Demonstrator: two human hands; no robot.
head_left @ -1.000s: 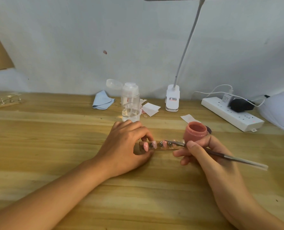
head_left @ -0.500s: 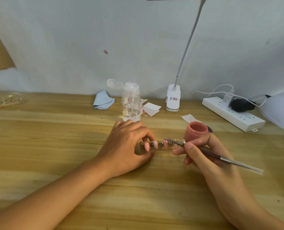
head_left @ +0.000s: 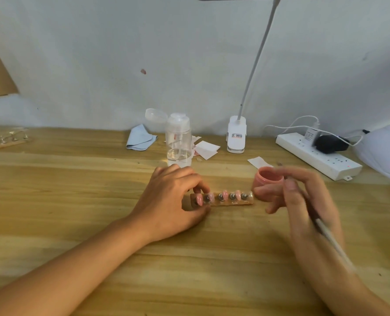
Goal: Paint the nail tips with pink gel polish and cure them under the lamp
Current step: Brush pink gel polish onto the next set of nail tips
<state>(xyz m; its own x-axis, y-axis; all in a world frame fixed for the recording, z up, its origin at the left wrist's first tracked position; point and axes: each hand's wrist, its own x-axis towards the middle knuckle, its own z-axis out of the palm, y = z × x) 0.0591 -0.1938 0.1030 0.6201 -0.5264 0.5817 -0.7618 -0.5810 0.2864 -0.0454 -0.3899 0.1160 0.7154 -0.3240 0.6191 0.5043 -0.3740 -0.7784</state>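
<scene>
A wooden strip [head_left: 235,202] carrying several nail tips on metal studs lies on the table in the middle. Three of the tips look pink. My left hand [head_left: 171,201] pinches the strip's left end between thumb and fingers. An open pink gel pot [head_left: 268,179] stands just right of the strip. My right hand [head_left: 303,201], blurred by motion, grips a thin brush [head_left: 328,238] whose handle points down to the right; the brush tip is near the pot's rim. The white curing lamp [head_left: 385,151] sits at the far right edge.
Behind the strip stand a clear pump bottle [head_left: 179,142], a blue cloth [head_left: 140,137], white paper wipes [head_left: 206,149] and a clip desk lamp [head_left: 236,135]. A white power strip [head_left: 314,155] with plugs lies at the right. A second nail holder [head_left: 6,139] lies far left.
My right hand has moved right, off the nail strip, carrying the brush tip over toward the pink pot. My left hand keeps its hold on the strip's left end.
</scene>
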